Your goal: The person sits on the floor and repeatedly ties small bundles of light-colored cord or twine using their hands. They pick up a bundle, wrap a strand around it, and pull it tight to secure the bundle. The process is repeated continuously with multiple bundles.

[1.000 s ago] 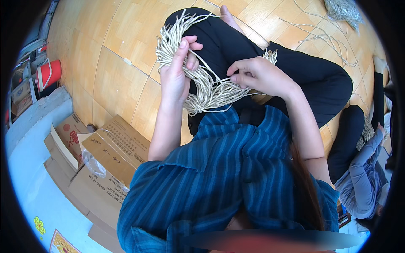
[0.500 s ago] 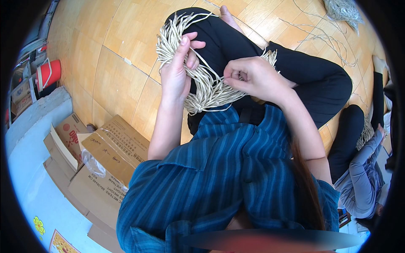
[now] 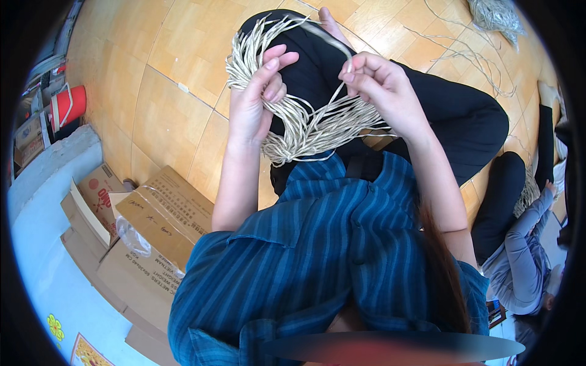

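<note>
To my left, on the glossy orange-brown tiled floor (image 3: 177,122), I have a bright red bucket with a white handle (image 3: 72,105) near a low pale-blue ledge (image 3: 61,155). Closer to me sit a tan cardboard box sealed with shiny tape (image 3: 174,198), a crumpled piece of clear plastic (image 3: 132,236) against it, and a brown carton with red printing (image 3: 97,190). A yellow-green flower sticker (image 3: 55,327) marks the light-blue wall (image 3: 36,244) beside me. Off to my right sits a co-worker in grey sleeves and black trousers (image 3: 519,268).
</note>
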A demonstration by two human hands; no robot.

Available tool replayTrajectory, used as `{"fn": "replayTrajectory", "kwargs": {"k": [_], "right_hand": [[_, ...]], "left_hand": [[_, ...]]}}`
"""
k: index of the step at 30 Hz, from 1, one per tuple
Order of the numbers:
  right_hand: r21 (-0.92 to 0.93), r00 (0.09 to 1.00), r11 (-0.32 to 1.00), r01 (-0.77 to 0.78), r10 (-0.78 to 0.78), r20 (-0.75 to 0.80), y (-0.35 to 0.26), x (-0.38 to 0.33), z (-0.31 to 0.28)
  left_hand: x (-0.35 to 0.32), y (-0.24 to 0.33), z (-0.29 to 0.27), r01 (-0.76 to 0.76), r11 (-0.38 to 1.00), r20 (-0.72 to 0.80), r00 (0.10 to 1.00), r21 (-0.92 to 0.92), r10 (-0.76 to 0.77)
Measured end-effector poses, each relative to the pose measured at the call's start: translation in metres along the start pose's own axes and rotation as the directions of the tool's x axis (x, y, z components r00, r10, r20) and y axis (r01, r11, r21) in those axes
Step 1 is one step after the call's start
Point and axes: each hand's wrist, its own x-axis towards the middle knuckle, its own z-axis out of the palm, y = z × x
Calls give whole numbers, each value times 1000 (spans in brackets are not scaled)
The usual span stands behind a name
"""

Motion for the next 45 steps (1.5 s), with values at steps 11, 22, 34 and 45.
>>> {"fn": "replayTrajectory", "kwargs": {"k": [11, 22, 34, 45], "right_hand": [[86, 964, 984, -158, 173, -201, -8, -5, -33], [-573, 979, 803, -165, 61, -196, -5, 1, -55], [-836, 918, 423, 351, -330, 219, 11, -6, -14], [-635, 905, 649, 418, -235, 356, -27, 28, 9]], "left_hand": [[-1, 4, -3, 27, 1000, 35, 999, 4, -27], [2, 3, -12, 60, 991, 136, 990, -122, -43], [5, 0, -15, 93, 978, 144, 987, -189, -66], [0, 12, 8, 108, 941, 149, 975, 320, -163]]}}
